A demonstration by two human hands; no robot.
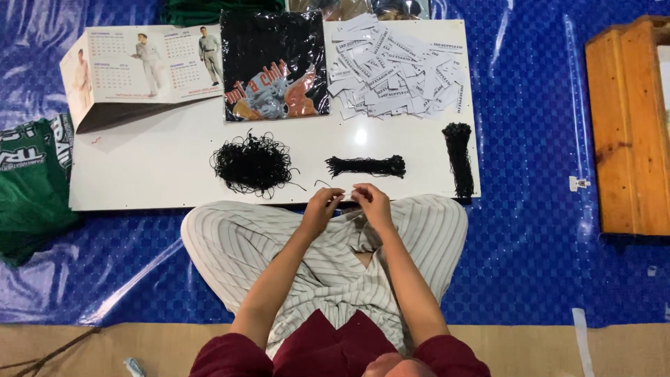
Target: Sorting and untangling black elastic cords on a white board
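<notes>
I sit cross-legged at the near edge of a white board. My left hand and my right hand meet just over that edge, fingertips pinched on a thin black string stretched between them. Beyond the hands lie a loose tangle of black strings, a tied horizontal bundle of strings and a vertical bundle at the board's right end. A heap of white paper tags covers the board's far right.
A folded black printed shirt in plastic and a standing desk calendar sit at the board's far side. Green folded garments lie left on the blue tarp. A wooden piece of furniture stands right.
</notes>
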